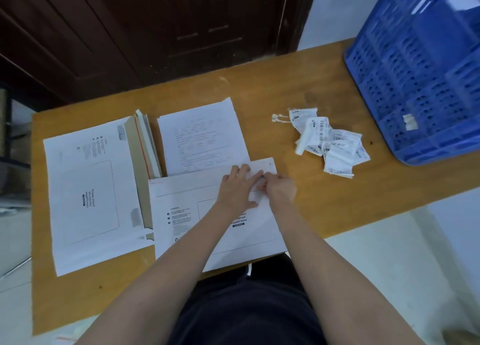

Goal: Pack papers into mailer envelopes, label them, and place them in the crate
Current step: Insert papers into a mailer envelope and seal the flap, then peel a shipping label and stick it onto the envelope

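Note:
A white mailer envelope (pixel 181 214) lies at the table's near edge in front of me. My left hand (pixel 237 187) lies flat on its upper part with the fingers spread. My right hand (pixel 279 188) is beside it, fingers curled, pinching something small and white at the envelope's flap; what it is I cannot tell. A stack of printed papers (pixel 202 139) lies just behind the envelope. A pile of more mailer envelopes (pixel 91 188) lies to the left. Crumpled labels with barcodes (pixel 330 142) are heaped to the right. The blue crate (pixel 420 66) stands at the far right.
The wooden table (pixel 298 85) ends close behind the papers, with a dark wooden door beyond it. The crate overhangs the table's right end. Pale floor shows to the right and left of the table.

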{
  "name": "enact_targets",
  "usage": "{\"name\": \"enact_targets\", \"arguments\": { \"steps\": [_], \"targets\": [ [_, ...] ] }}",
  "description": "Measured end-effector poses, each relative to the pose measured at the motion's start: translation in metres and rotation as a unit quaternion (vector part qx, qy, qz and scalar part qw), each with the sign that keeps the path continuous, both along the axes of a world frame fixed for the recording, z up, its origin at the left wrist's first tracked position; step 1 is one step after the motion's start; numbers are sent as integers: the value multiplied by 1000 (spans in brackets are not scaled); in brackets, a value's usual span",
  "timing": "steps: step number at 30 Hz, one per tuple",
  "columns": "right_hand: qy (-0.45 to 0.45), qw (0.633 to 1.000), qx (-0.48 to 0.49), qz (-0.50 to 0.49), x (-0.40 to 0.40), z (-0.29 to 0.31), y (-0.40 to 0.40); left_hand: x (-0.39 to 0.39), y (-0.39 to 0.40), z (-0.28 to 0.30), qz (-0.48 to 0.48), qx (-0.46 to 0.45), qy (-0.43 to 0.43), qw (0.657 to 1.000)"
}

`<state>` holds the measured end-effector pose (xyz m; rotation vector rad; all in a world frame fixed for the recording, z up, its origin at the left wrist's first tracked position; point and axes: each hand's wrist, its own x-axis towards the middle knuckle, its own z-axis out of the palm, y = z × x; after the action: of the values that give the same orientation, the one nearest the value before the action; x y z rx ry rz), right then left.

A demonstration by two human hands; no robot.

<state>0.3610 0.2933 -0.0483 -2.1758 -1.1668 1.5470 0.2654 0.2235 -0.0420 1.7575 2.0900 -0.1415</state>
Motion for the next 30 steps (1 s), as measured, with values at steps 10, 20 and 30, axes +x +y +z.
{"name": "enact_targets", "arguments": {
  "steps": [10,20,30],
  "targets": [
    [-73,997,34,16,4,-3,-4,9,3,-4,8,-24,19,1000],
    [-191,965,67,169,-7,-3,-6,-4,-72,-18,251,83,49,963],
    [-149,898,103,402,-38,1,-22,-11,-84,-26,283,-75,43,955]
  ]
}}
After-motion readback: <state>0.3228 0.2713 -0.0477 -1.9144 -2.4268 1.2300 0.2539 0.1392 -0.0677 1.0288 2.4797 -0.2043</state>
